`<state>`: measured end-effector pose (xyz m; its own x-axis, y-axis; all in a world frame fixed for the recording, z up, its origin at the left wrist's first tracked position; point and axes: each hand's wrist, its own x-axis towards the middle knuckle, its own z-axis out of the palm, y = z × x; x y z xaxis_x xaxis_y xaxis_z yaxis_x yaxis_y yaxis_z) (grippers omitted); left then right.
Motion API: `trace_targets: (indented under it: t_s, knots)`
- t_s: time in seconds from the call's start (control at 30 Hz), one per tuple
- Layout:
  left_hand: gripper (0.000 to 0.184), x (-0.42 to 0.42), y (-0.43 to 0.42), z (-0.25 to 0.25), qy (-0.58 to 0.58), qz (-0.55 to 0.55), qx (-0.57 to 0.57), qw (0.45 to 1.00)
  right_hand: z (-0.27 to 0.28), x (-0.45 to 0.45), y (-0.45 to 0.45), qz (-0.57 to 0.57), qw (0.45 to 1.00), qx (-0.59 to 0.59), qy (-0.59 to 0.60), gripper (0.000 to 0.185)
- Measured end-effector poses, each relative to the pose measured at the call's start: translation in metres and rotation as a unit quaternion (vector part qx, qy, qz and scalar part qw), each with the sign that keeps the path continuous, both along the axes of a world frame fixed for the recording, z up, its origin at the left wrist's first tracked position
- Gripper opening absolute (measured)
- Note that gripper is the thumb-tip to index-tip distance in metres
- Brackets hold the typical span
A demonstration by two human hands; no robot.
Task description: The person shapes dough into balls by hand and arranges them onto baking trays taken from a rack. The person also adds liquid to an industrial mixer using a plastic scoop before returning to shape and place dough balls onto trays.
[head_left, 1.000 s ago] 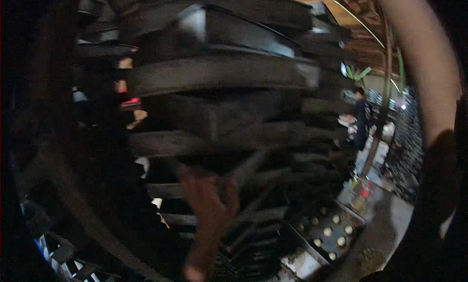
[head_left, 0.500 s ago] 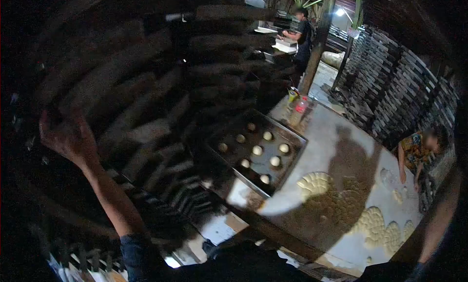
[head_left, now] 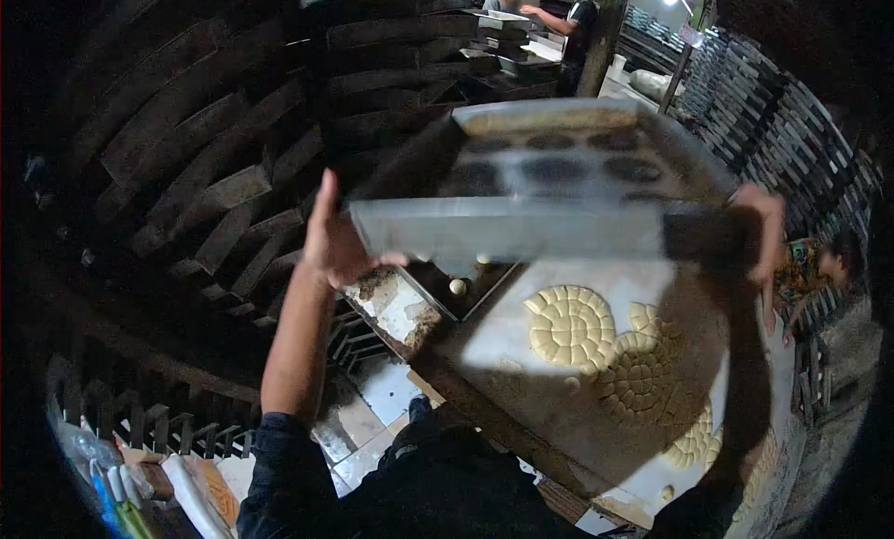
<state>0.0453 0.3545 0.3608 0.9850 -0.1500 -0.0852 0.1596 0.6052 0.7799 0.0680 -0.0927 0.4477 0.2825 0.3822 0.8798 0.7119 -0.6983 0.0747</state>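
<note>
A dark metal tray (head_left: pixel 521 227) is up in the air over the table, blurred by motion, with round dark marks inside. My left hand (head_left: pixel 345 241) is at its near left corner, thumb pointing up and fingers at the underside. My right hand (head_left: pixel 765 227) grips the tray's right end, its fingers partly hidden. Below the raised tray, another tray (head_left: pixel 466 311) with pale dough balls (head_left: pixel 457 286) is partly covered from view. Flat rounds of cut dough pieces (head_left: pixel 570 325) lie on the pale tabletop (head_left: pixel 494 348).
Stacked dark trays (head_left: pixel 233 190) rise at the left, and more stacks (head_left: pixel 773 120) stand at the back right. Two people (head_left: pixel 575 27) are at the back beside a post (head_left: pixel 607 36). Another person (head_left: pixel 832 262) is at the right edge. Bagged items (head_left: pixel 116 488) lie lower left.
A raised tray now spans my two hands; it was not in view half a second ago. My left hand has moved right from the stacks, and my right hand has come into view.
</note>
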Motion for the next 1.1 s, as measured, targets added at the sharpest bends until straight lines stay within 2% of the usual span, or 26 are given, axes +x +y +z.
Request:
trace_targets:
  t_s: [0.03,0.07,0.13,0.17,0.2,0.23,0.3,0.4,0.43,0.47,0.5,0.53,0.57,0.6,0.67,0.7,0.73,0.8,0.83,0.87,0.9,0.93,1.0,1.03,1.1]
  knots:
    - [0.093,-0.002,-0.011,-0.008,0.073,0.083,0.057,0.992,-0.043,0.009,-0.006,-0.004,0.993,0.104,0.057,0.029]
    - [0.083,-0.002,-0.019,-0.018,0.144,0.165,0.111,0.969,-0.055,-0.011,0.002,-0.177,0.974,-0.142,0.002,0.030]
    - [0.066,0.005,-0.006,-0.070,0.125,0.131,0.177,0.967,-0.108,0.012,0.017,-0.018,0.995,-0.092,-0.029,0.030]
    - [0.063,0.009,-0.001,-0.090,0.126,0.110,0.165,0.972,-0.137,0.024,0.028,0.018,0.999,-0.022,-0.034,0.030]
    - [0.062,0.015,0.004,-0.109,0.128,0.088,0.152,0.976,-0.166,0.036,0.037,0.053,0.997,0.049,-0.038,0.030]
    - [0.062,0.027,0.013,-0.138,0.132,0.087,0.154,0.975,-0.197,0.050,0.036,0.060,0.997,0.052,0.005,0.030]
    - [0.065,0.045,0.030,-0.185,0.074,0.132,0.233,0.961,-0.245,0.074,0.045,0.063,0.995,0.059,0.052,0.031]
    - [0.068,0.052,0.040,-0.185,0.034,0.134,0.260,0.956,-0.290,0.109,0.075,0.007,0.996,0.060,0.065,0.038]
    - [0.070,0.068,0.053,-0.213,0.036,0.145,0.223,0.963,-0.304,0.118,0.081,0.001,0.993,0.052,0.104,0.039]
    - [0.070,0.071,0.056,-0.212,0.037,0.138,0.228,0.963,-0.315,0.125,0.088,-0.005,0.989,0.044,0.144,0.039]
    - [0.068,0.074,0.059,-0.210,0.084,0.137,0.237,0.958,-0.325,0.131,0.092,-0.023,0.986,0.032,0.163,0.039]
    - [0.067,0.077,0.062,-0.210,0.131,0.137,0.244,0.951,-0.326,0.133,0.097,-0.029,0.985,0.035,0.165,0.039]
    - [0.059,0.083,0.067,-0.225,0.102,0.136,0.275,0.946,-0.327,0.133,0.102,-0.038,0.980,0.034,0.191,0.034]
    - [0.059,0.084,0.072,-0.233,0.105,0.129,0.278,0.946,-0.329,0.133,0.107,-0.047,0.974,0.033,0.219,0.028]
    - [0.052,0.086,0.078,-0.241,0.063,0.153,0.344,0.924,-0.340,0.137,0.109,-0.053,0.973,0.013,0.226,0.026]
    - [0.051,0.086,0.080,-0.246,0.057,0.160,0.333,0.927,-0.346,0.138,0.108,-0.053,0.972,-0.010,0.230,0.025]
    - [0.051,0.090,0.086,-0.253,0.063,0.148,0.335,0.928,-0.351,0.138,0.108,-0.063,0.969,-0.008,0.239,0.025]
    - [0.053,0.100,0.095,-0.272,0.180,0.167,0.334,0.910,-0.356,0.141,0.108,0.001,0.981,-0.016,0.192,0.029]
    - [0.047,0.098,0.087,-0.254,0.138,0.151,0.374,0.905,-0.347,0.139,0.110,-0.026,0.980,-0.042,0.195,0.028]
    - [0.044,0.101,0.088,-0.258,0.176,0.195,0.262,0.929,-0.341,0.134,0.108,-0.051,0.976,-0.068,0.201,0.028]
    - [0.043,0.098,0.092,-0.259,0.080,0.164,0.379,0.907,-0.350,0.126,0.099,-0.047,0.967,-0.062,0.243,0.025]
    - [0.044,0.093,0.069,-0.217,0.138,0.180,0.367,0.902,-0.314,0.105,0.105,-0.075,0.965,-0.031,0.250,0.028]
    - [0.046,0.088,0.067,-0.206,0.077,0.202,0.514,0.830,-0.321,0.104,0.081,-0.002,0.983,0.099,0.156,0.025]
    - [0.046,0.083,0.060,-0.200,0.077,0.198,0.517,0.829,-0.310,0.094,0.067,-0.005,0.982,0.103,0.159,0.025]
    - [0.048,0.069,0.041,-0.193,-0.088,0.314,0.529,0.783,-0.278,0.056,0.030,-0.168,0.945,0.125,0.251,0.017]
